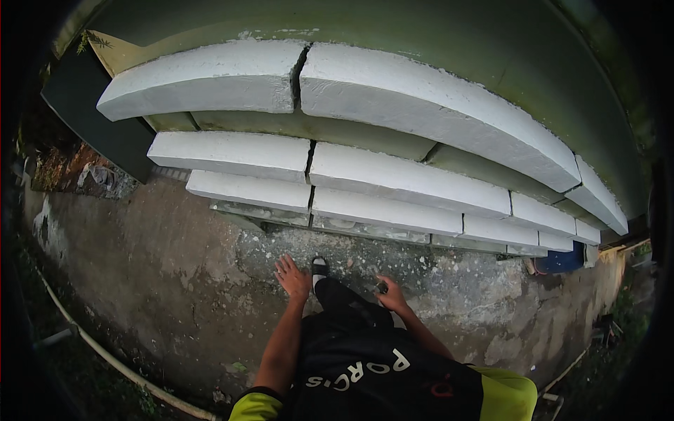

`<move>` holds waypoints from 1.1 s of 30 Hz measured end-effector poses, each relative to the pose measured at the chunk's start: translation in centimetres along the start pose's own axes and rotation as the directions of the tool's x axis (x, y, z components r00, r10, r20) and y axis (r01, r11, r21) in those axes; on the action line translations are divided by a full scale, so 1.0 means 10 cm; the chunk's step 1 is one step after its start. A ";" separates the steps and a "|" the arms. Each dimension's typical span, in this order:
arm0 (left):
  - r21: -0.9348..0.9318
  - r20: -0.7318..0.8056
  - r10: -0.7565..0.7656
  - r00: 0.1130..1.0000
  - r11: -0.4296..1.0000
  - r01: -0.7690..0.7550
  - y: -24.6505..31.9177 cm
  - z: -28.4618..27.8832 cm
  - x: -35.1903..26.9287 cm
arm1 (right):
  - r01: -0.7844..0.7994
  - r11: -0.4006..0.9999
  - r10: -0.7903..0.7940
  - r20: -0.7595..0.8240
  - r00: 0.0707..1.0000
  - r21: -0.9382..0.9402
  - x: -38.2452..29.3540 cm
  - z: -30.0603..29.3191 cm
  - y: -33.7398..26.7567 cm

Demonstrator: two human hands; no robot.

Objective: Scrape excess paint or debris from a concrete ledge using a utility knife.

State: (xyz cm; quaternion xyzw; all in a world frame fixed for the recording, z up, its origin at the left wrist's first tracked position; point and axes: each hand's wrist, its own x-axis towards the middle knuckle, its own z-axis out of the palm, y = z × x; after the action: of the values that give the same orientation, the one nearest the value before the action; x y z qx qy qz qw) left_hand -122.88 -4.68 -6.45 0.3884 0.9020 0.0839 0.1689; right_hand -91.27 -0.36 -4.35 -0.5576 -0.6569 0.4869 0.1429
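Note:
My left hand (293,280) is held out over the concrete ground with its fingers spread and nothing in it. To the right, my right hand (390,296) curls around a small dark object (382,287); most of it is hidden by the fingers, so its kind is unclear. In front of both hands rise tiers of white-coated slabs, among them a long upper slab (421,105), a middle slab (405,176) and a lower slab (384,210). Dark vertical gaps part the slabs. Neither hand touches them.
A green wall (421,31) backs the slabs. A dark panel (100,116) stands at the left. Something blue (561,259) sits beneath the right end. White specks dot the concrete ground (174,279). Behind me, a pale pipe (121,368) runs along the edge.

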 end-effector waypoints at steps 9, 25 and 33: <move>-0.265 0.221 -0.254 0.942 0.914 0.308 -1.06 0.82 -1.40 | -0.117 0.985 0.121 0.032 0.992 -0.124 -1.17 -0.27 0.75; -0.979 0.154 -0.439 0.885 0.055 0.198 -0.81 0.80 -2.42 | 0.318 0.947 -0.300 0.241 0.923 -0.039 -0.11 -1.27 -0.09; -0.731 -0.221 -0.138 0.965 0.679 -0.070 0.50 1.16 -1.79 | 0.220 0.975 -0.177 0.594 0.785 0.000 -0.07 -2.34 0.33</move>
State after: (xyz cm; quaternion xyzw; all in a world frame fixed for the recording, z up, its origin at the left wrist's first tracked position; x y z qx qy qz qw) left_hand -103.74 -14.07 -11.54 0.2568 0.8137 0.4846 0.1928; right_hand -71.97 9.97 4.62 -0.3108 -0.7402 0.5950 -0.0374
